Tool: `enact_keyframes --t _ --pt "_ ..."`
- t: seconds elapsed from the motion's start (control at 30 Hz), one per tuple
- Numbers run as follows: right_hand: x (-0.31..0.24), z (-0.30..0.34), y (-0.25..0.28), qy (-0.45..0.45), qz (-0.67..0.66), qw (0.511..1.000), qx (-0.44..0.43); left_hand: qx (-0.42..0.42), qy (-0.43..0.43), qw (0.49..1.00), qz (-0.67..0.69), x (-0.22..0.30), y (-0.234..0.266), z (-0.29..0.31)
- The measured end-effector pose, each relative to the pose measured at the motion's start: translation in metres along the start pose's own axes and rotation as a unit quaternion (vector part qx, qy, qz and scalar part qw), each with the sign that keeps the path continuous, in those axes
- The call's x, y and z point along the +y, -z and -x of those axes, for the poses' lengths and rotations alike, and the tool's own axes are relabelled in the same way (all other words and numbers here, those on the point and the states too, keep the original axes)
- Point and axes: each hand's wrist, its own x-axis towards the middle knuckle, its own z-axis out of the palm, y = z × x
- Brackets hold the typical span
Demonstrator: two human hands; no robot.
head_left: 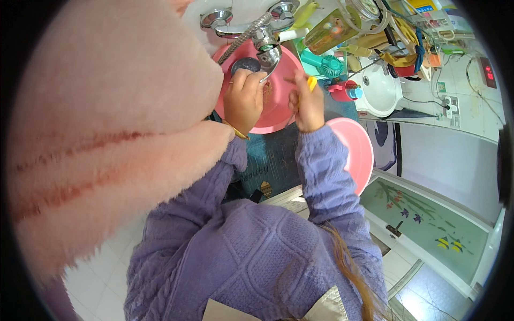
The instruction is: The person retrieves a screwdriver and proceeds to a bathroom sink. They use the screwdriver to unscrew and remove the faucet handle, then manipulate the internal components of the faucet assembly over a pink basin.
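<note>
Gripping a yellow item (311, 83), blurred, in the right hand (309, 107), over a pink basin's (287, 67) right side. Curling the left hand (243, 102) beside the shower head (269, 56); cannot tell whether holding anything. With a pink cup (337, 92) and white sink (382, 90) farther right.

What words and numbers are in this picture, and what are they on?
I won't copy the writing, but here's where it is:
Dark teal surface below the pink basin: a word in dark letters.
Wall box: glowing red digits.
Yellow-and-blue package: print too small to read.
</note>
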Motion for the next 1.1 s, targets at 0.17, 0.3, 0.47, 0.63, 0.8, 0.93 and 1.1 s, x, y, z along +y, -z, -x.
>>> enact_keyframes --t 0.17,0.3,0.47,0.63,0.8,0.93,1.1 --pt "-0.024 -0.035 -0.027 -0.024 -0.084 0.99 -0.115 -0.011 -0.039 0.999 -0.021 -0.004 0.002 -0.009" --pt "-0.009 -0.054 -0.023 -0.09 -0.098 0.965 -0.226 -0.016 -0.047 0.999 -0.016 0.0 0.003 -0.016" --pt "0.014 -0.065 -0.027 -0.08 -0.183 0.938 -0.282 -0.028 -0.056 0.998 -0.012 0.004 0.001 -0.02" --pt "0.023 -0.06 -0.039 -0.106 -0.258 0.935 -0.217 -0.04 -0.079 0.996 -0.02 0.002 -0.001 -0.022" --pt "0.028 -0.062 -0.04 -0.126 -0.247 0.942 -0.188 -0.042 -0.067 0.997 -0.022 0.008 0.002 -0.027" --pt "0.026 -0.061 -0.043 -0.1 -0.234 0.947 -0.196 -0.044 -0.049 0.998 -0.017 0.009 0.003 -0.029" --pt "0.028 -0.057 -0.041 -0.157 -0.312 0.902 -0.253 -0.031 -0.069 0.997 -0.01 0.012 -0.006 -0.028"
